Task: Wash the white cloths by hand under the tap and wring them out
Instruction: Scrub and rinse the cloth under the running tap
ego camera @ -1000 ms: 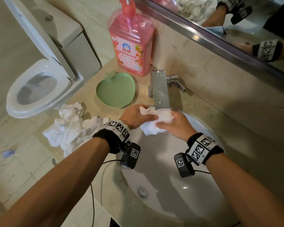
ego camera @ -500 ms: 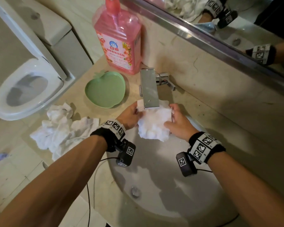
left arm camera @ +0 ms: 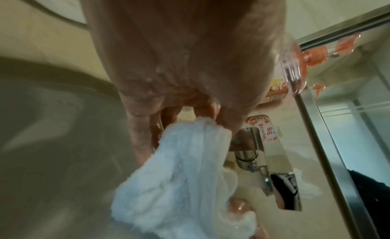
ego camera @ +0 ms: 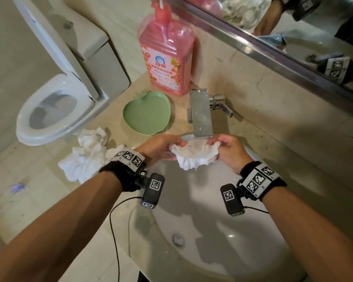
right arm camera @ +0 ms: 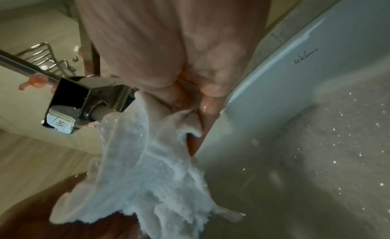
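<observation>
Below the tap (ego camera: 201,112), a wet white cloth (ego camera: 194,154) stretched between left hand (ego camera: 161,147) and right hand (ego camera: 230,151), each pinching an edge.

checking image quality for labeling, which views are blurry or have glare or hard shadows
Head view: sharp, wide-angle bending, hard arm shadows in the basin, glare on the tap. Left wrist view: left hand blurred, cloth soft. Right wrist view: right hand blurred, droplets glinting.
</observation>
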`<action>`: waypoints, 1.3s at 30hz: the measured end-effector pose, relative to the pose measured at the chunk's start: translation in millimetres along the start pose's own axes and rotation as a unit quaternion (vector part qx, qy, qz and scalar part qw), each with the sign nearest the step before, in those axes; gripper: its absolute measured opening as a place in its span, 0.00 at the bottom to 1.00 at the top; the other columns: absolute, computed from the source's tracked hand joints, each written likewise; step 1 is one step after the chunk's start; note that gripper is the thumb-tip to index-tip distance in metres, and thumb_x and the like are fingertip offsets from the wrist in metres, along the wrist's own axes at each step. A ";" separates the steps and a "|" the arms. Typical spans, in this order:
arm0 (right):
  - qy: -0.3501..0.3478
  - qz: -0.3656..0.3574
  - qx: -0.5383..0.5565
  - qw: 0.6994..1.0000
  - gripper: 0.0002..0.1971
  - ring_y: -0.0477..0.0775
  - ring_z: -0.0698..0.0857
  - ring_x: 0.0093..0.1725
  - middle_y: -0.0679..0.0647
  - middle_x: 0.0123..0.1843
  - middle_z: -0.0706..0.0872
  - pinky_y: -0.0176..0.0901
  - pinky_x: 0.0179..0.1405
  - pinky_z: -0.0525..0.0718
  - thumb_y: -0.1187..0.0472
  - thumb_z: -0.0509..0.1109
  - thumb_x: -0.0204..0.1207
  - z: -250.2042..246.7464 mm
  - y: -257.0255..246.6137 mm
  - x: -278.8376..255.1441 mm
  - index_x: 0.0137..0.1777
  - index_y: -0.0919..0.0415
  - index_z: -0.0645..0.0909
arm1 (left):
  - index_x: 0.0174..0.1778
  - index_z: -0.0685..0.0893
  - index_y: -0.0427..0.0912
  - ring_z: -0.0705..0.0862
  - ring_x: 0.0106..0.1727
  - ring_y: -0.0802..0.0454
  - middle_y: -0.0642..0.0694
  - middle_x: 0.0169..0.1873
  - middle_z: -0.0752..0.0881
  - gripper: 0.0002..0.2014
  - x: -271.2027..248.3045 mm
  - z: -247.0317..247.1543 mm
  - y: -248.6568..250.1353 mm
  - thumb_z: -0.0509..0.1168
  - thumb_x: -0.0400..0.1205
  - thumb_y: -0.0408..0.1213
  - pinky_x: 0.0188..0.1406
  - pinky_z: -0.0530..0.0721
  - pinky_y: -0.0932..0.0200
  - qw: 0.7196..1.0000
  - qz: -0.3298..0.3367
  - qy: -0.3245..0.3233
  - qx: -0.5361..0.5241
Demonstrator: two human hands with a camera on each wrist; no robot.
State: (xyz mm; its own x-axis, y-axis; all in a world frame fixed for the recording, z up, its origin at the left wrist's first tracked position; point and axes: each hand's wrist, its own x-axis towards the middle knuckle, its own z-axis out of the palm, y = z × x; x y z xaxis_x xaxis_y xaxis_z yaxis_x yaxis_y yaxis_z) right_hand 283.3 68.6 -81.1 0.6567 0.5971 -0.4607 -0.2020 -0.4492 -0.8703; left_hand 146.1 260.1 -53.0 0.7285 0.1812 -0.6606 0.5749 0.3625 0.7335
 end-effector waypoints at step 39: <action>-0.100 0.060 -0.122 0.986 0.39 0.54 0.88 0.55 0.50 0.61 0.85 0.53 0.39 0.92 0.59 0.87 0.58 4.3 -7.4 5.3 0.70 0.46 0.75 | 0.72 0.78 0.46 0.84 0.56 0.44 0.43 0.60 0.84 0.27 40.6 45.2 5.4 0.71 0.76 0.44 0.56 0.85 0.49 0.780 0.169 0.049 0.600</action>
State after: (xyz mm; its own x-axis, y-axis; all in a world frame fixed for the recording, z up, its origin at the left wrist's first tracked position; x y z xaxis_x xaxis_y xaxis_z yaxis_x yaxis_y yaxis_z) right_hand 285.1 77.8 -77.9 0.4767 0.6378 -0.6049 -0.0732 -0.6570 -0.7504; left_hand 195.6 228.0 -68.7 0.9163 0.1702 -0.3625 0.3322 -0.8284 0.4509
